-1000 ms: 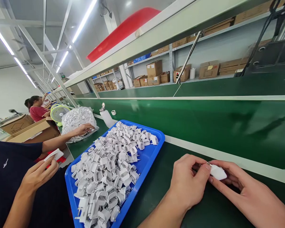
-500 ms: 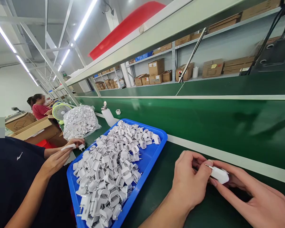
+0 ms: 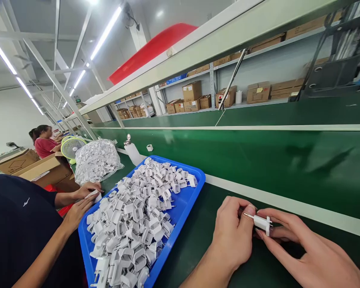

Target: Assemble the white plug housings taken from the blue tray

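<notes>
We pinch a white plug part between left hand and right hand above the desk | pins exposed, seemingly for inspection | blue tray just left.

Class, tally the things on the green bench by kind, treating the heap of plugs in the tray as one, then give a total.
Blue plastic tray: 1
Heap of white plug parts: 1
Clear bag of white parts: 1
White dispenser bottle: 1
White plug held in both hands: 1
Total: 5
</notes>
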Tool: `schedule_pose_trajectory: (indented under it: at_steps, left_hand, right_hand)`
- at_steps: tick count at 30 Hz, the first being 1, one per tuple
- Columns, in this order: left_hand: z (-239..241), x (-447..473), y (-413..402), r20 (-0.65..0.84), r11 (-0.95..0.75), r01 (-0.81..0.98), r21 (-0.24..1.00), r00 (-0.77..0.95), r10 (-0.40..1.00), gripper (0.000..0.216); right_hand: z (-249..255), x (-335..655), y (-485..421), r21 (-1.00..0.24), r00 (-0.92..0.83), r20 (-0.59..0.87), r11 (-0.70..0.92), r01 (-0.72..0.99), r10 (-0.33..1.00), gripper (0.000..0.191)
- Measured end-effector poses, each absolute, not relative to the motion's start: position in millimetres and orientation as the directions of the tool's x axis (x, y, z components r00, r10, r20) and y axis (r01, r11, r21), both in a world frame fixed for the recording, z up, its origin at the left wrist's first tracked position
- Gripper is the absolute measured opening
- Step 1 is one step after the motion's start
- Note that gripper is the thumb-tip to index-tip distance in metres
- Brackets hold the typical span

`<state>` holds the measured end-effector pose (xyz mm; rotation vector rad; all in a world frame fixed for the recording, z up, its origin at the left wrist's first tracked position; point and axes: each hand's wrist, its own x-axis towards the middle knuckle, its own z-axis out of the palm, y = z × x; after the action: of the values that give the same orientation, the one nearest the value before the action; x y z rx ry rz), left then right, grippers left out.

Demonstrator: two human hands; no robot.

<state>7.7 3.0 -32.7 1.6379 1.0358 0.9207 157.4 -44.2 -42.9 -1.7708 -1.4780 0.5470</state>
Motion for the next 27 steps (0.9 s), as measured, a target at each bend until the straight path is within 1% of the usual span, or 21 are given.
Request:
schedule_pose_trajectory:
  at_steps: [6,10,14,18,20,24,27]
  left_hand:
    - [-28,7,3,0.079,-0.187,0.311,0.932,0.329,0.941,0.029]
    - [-24,7,1,0.116,-0.198,0.241,0.950,0.317,0.941,0.031]
    - [-22,7,-1,0.147,-0.220,0.222,0.950,0.303,0.942,0.031]
    - [-20,7,-1,0.148,-0.218,0.208,0.954,0.306,0.940,0.030]
    - [-19,7,-1,0.136,-0.206,0.201,0.958,0.314,0.940,0.030]
    - [-18,7,-2,0.117,-0.189,0.205,0.960,0.322,0.940,0.031]
    - [-18,8,-2,0.132,-0.201,0.198,0.959,0.314,0.940,0.032]
  right_hand:
    - [-50,157,-46,-0.764,0.174,0.218,0.057,0.643,0.960,0.048]
    - [-53,158,-45,-0.769,0.152,0.221,0.076,0.635,0.964,0.051]
    - [-54,160,-43,-0.744,0.140,0.204,0.061,0.665,0.969,0.048]
    - [-52,159,-43,-0.706,0.118,0.329,0.161,0.689,0.937,0.041]
    - [-50,158,-43,-0.694,0.124,0.363,0.179,0.697,0.923,0.040]
    - [-47,160,-39,-0.684,0.159,0.334,0.123,0.720,0.929,0.047]
    - [-46,166,-31,-0.718,0.254,0.248,0.002,0.696,0.935,0.057]
